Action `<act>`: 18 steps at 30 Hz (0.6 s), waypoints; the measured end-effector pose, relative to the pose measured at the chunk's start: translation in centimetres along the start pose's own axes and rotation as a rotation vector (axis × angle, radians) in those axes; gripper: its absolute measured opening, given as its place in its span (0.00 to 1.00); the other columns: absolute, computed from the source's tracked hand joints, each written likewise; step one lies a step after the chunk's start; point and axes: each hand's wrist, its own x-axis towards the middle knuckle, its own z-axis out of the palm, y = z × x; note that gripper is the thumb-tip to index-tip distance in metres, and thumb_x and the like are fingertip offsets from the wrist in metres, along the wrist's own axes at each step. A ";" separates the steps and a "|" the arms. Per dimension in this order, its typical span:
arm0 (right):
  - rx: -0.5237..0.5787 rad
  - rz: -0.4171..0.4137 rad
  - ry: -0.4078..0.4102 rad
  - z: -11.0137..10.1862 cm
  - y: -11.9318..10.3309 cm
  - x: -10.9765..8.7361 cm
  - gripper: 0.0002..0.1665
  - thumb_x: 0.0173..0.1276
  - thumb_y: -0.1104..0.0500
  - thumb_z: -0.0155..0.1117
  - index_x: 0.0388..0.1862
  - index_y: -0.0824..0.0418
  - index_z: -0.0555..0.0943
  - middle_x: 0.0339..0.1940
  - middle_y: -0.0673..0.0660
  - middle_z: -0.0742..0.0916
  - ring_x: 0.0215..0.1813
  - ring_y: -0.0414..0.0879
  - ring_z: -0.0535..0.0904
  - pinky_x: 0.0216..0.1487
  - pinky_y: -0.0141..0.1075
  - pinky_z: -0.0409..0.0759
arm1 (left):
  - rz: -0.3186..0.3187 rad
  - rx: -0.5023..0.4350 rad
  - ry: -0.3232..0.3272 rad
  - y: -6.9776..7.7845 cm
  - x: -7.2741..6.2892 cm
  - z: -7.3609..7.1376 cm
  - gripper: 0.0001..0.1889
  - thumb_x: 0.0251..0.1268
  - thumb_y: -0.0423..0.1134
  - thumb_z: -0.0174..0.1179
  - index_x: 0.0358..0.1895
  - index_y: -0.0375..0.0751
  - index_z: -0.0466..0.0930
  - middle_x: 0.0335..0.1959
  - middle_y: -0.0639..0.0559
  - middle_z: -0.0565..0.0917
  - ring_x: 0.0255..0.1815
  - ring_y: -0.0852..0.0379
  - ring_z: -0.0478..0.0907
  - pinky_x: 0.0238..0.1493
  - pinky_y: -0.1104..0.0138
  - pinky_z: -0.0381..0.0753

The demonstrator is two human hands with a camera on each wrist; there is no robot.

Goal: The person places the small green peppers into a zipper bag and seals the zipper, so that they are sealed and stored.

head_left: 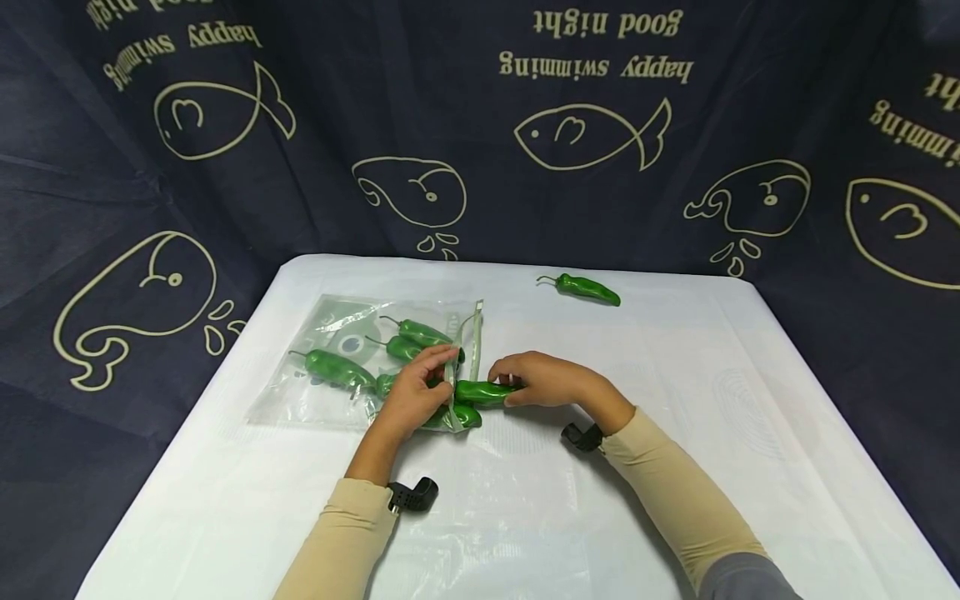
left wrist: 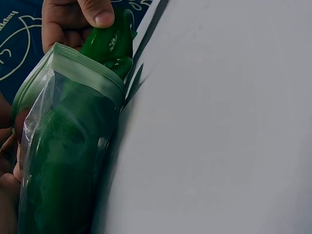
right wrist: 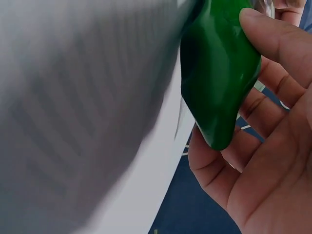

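Note:
A clear zip bag (head_left: 273,407) with a pale green closure strip (left wrist: 87,73) lies flat with several green peppers inside, one of them a long pepper (head_left: 337,369) at its left. My left hand (head_left: 412,395) pinches the bag's rim near its mouth, on the right side. At that mouth, my right hand (head_left: 547,381) holds a green pepper (head_left: 482,392) between thumb and fingers, its far end in the opening. The right wrist view shows the tapered tip of this pepper (right wrist: 219,87) toward the palm. Just below it, another pepper (head_left: 467,416) pokes out of the mouth.
One loose green pepper (head_left: 588,289) lies near the back edge of the white-covered table (head_left: 675,333). A dark curtain (head_left: 480,208) printed with fish and whales hangs behind the table. Black wrist cameras (head_left: 414,495) sit on both wrists.

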 end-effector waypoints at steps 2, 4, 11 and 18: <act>0.009 0.002 0.004 0.1 0.0 0.2 0.20 0.66 0.60 0.70 0.56 0.55 0.80 0.40 0.48 0.82 0.43 0.46 0.78 0.45 0.40 0.75 | -0.002 -0.002 -0.003 -0.1 0.0 0.0 0.30 0.55 0.19 0.54 0.66 0.26 0.72 0.69 0.39 0.70 0.48 0.44 0.70 0.46 0.61 0.71; 0.015 0.002 0.006 0.2 0.0 0.3 0.19 0.65 0.61 0.70 0.55 0.55 0.80 0.40 0.48 0.82 0.43 0.46 0.78 0.45 0.40 0.75 | -0.003 -0.006 -0.005 -0.1 0.0 0.0 0.30 0.55 0.19 0.54 0.66 0.26 0.72 0.69 0.39 0.70 0.48 0.44 0.70 0.46 0.61 0.71; 0.028 0.001 0.013 0.4 -0.2 0.6 0.20 0.66 0.60 0.70 0.57 0.56 0.80 0.42 0.46 0.82 0.44 0.45 0.78 0.46 0.39 0.76 | 0.005 -0.008 -0.004 0.0 0.1 0.0 0.30 0.54 0.19 0.54 0.66 0.26 0.72 0.69 0.39 0.70 0.47 0.44 0.70 0.46 0.60 0.70; 0.024 -0.001 0.018 0.6 -0.4 0.7 0.22 0.65 0.61 0.70 0.58 0.56 0.80 0.43 0.46 0.82 0.44 0.43 0.77 0.47 0.39 0.76 | 0.014 0.003 0.000 0.0 0.1 0.0 0.30 0.54 0.19 0.54 0.66 0.26 0.72 0.68 0.39 0.71 0.46 0.46 0.70 0.45 0.61 0.70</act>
